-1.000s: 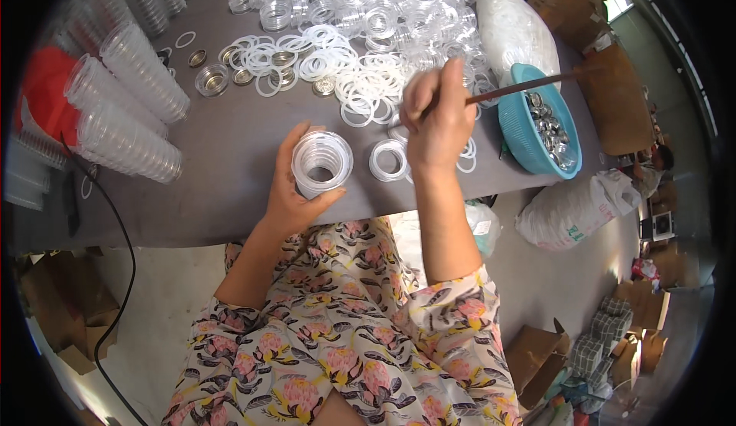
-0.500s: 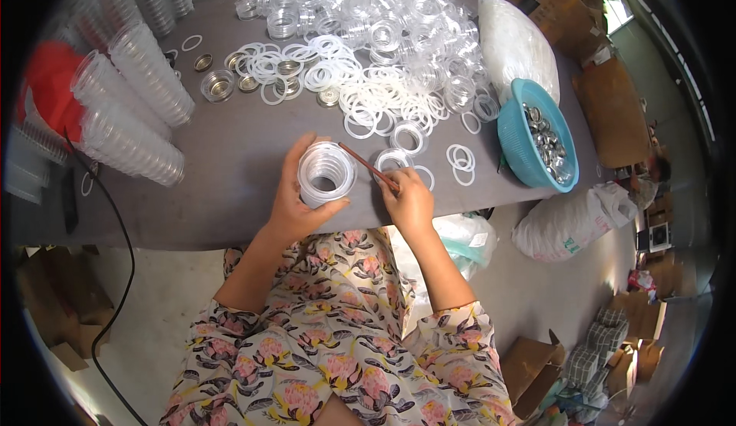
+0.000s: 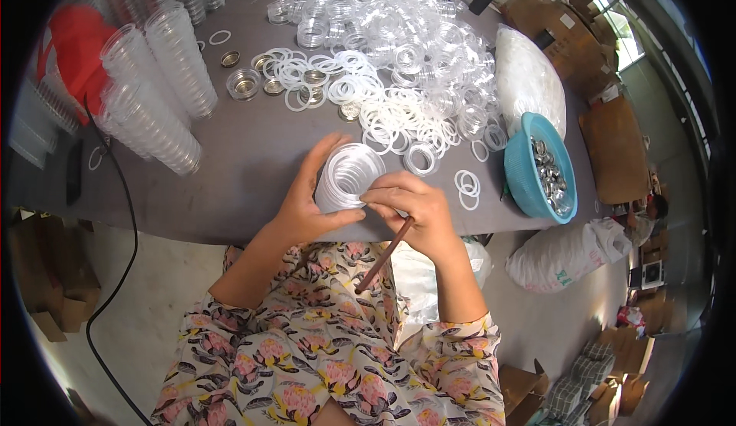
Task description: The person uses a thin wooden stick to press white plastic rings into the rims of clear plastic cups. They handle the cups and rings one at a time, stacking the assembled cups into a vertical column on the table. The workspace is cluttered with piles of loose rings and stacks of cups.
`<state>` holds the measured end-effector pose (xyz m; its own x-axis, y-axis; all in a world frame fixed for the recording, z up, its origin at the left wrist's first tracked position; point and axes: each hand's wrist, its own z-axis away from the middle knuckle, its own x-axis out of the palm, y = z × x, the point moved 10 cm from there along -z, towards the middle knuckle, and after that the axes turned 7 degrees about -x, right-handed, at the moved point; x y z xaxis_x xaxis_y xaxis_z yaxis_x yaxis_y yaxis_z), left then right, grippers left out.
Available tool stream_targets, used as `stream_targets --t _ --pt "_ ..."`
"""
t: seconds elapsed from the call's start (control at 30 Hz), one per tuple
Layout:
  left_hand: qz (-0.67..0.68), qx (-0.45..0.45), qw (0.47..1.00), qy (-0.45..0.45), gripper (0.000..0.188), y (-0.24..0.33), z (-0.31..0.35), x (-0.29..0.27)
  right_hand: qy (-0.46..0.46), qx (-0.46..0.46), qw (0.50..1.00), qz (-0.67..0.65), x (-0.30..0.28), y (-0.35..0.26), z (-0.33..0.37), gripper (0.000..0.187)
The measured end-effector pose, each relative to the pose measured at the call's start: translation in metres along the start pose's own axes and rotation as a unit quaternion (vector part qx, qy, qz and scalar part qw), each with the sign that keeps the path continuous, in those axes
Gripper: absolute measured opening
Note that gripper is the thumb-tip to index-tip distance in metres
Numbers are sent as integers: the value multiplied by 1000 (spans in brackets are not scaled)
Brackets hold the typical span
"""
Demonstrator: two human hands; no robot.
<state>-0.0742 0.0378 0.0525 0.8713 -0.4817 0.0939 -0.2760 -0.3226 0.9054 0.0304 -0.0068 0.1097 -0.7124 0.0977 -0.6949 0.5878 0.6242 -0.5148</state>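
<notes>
My left hand is curled around the side of a stack of clear plastic rings, held just above the table near its front edge. The stack's open top faces up, showing white ridges inside. My right hand pinches at the right side of the stack's rim, its fingertips touching it. A thin brown stick is tucked in that same hand, its free end slanting down toward my lap. Beyond the hands lie a clear threaded ring and a pile of flat white rings.
Many clear plastic rings are heaped at the back. Tall stacks of clear cups and a red bag stand at left. A blue basket of metal lids and a filled plastic bag sit at right. A black cable hangs at left.
My right hand has moved from a clear ring on the table to the stack's rim. That ring has left its place. The stick has swung from pointing up-left to pointing down toward my lap.
</notes>
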Motion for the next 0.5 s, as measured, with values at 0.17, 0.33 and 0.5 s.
stream_targets --t 0.17,0.33,0.5 --pt "-94 -49 992 -71 84 -6 -8 1 149 -20 986 -70 -29 7 -1 18" --pt "21 -43 999 -27 83 -7 -5 4 378 -3 770 -514 -66 32 11 57" --pt "-22 -54 998 -20 85 -21 -8 11 352 42 722 -594 -19 21 -21 58"
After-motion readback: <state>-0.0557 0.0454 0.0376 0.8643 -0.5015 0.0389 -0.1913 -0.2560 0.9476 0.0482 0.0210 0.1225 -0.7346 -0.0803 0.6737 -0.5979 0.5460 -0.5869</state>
